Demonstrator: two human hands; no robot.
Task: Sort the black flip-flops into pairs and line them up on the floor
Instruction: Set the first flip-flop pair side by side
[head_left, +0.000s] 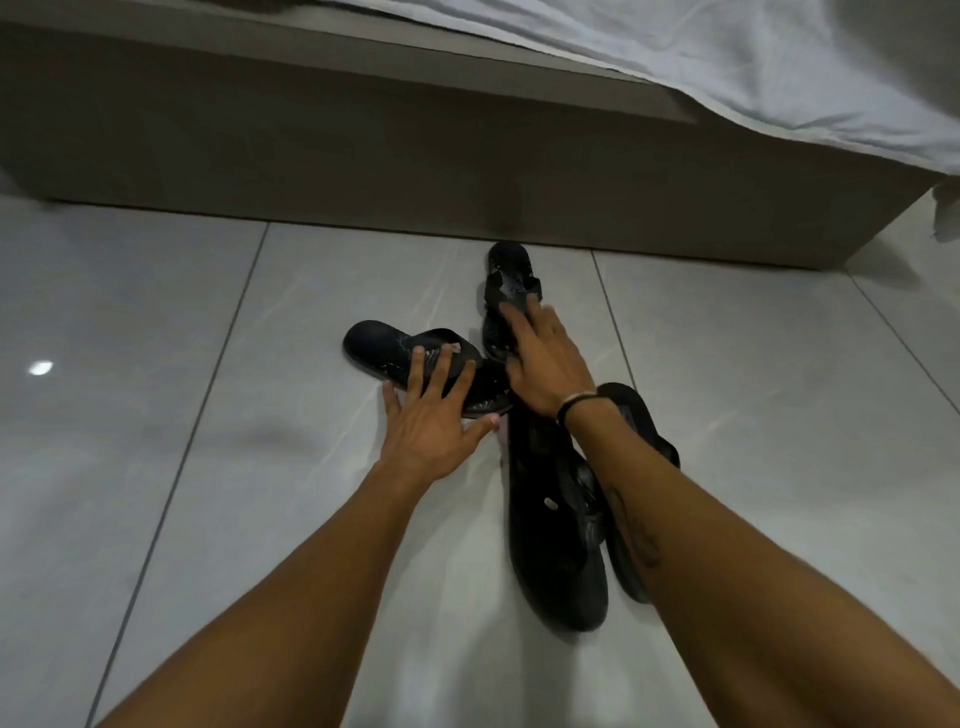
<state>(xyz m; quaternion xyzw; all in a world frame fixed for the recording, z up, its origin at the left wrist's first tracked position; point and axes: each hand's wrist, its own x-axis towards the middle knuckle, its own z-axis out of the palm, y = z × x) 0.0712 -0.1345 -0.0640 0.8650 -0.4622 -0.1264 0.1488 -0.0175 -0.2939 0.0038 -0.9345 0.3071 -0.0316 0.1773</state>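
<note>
Several black flip-flops lie in a loose cluster on the pale tiled floor. The left flip-flop (395, 348) lies crosswise; my left hand (428, 421) has spread fingers on top of its near end and the thumb at its lower edge. The far flip-flop (506, 270) points toward the bed base; my right hand (540, 358) rests its fingertips on its strap, fingers apart. A near flip-flop (556, 545) lies lengthwise between my forearms. Another flip-flop (631, 410) is partly hidden under my right wrist and forearm.
A grey bed base (363, 156) runs across the back, close behind the far flip-flop. White bedding (753, 62) hangs over its right part. Glossy floor tiles (156, 415) stretch to the left and right of the cluster.
</note>
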